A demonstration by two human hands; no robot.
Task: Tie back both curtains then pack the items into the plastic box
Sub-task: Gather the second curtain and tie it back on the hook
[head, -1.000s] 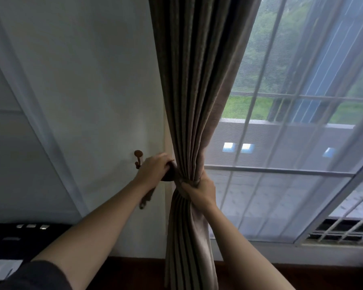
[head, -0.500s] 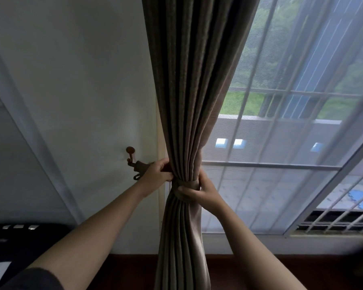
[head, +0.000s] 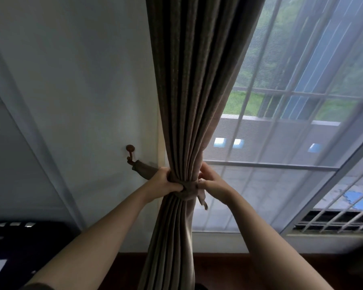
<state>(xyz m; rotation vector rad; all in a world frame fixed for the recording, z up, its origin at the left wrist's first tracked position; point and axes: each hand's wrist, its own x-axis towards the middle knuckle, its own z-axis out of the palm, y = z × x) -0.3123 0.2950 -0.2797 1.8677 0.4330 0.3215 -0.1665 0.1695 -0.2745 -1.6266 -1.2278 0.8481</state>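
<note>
Left hand (head: 165, 183) and right hand (head: 213, 182) both gripping tieback (head: 188, 188) around gathered curtain (head: 189, 101) (one end on wall hook (head: 130, 152))

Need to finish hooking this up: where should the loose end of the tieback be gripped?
Pinch the loose end near its tip from the right, window side. It hangs free below the right hand, clear of the curtain; the other end already sits on the hook.
</note>
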